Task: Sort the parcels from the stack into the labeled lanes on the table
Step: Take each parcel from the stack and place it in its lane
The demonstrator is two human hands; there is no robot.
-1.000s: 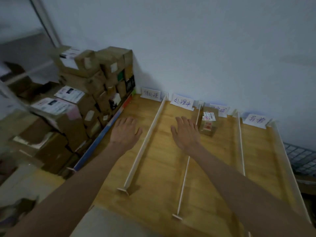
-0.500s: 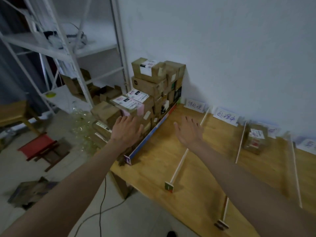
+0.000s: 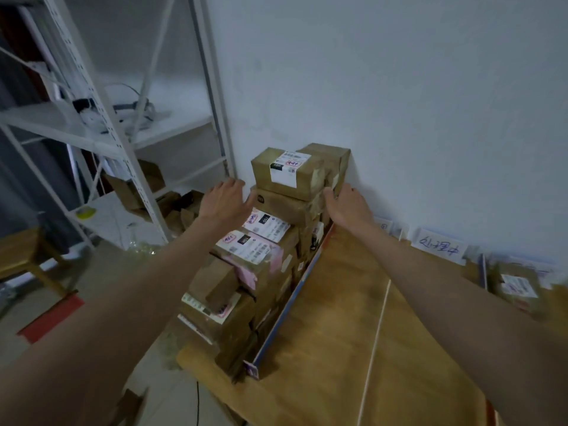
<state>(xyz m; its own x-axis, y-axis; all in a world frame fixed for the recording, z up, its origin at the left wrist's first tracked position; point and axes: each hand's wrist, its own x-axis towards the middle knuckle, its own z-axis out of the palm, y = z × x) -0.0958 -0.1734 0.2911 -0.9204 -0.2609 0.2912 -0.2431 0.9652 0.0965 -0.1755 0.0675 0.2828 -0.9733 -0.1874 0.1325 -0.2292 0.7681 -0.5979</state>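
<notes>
Left of centre, the left hand [image 3: 223, 200] reaches forward, fingers spread and released, just beside the top parcel [image 3: 287, 173] of the cardboard stack [image 3: 252, 265]. At centre, the right hand [image 3: 347, 204] flanks the parcel's other side, fingers straight; contact unclear. One taped, labelled box [image 3: 516, 287] sits lower right on the wooden table [image 3: 338, 333].

Top parcel [image 3: 289, 172] sits btwn the hands; left hand [image 3: 222, 201] has open air on its outer side. Wall [image 3: 399, 118] crowds right hand [image 3: 347, 207] from behind. Bench [image 3: 332, 318] under right forearm is bare; divider rail [image 3: 287, 305] edges the stack [image 3: 246, 272].
</notes>
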